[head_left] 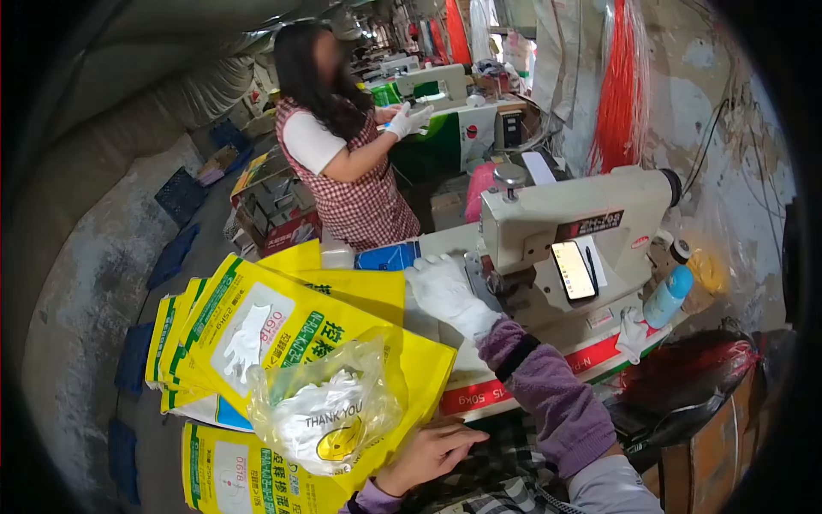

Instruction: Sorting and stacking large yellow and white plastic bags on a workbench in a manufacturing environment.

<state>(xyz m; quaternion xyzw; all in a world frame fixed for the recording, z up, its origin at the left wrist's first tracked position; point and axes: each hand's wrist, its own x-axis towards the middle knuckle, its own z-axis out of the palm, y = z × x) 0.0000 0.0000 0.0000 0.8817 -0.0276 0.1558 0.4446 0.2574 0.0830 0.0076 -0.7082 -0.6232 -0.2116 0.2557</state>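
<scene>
since the glove bag (pixel 330 420) sits atop sacks (pixel 415 364), a left hand (pixel 435 454) bump could slide it | left grip: unclenched, empty | right hand (pixel 449 295) grip: can't tell

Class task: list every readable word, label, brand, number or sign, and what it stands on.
Print, located but not copied:
Yellow plastic sacks: large characters, numerals.
Clear plastic bag: dark lettering, smiley face.
Cream sewing machine: dark label, red oval badge.
Red band below the machine: white characters.
Too small: black rectangular phone's screen, background print.
</scene>
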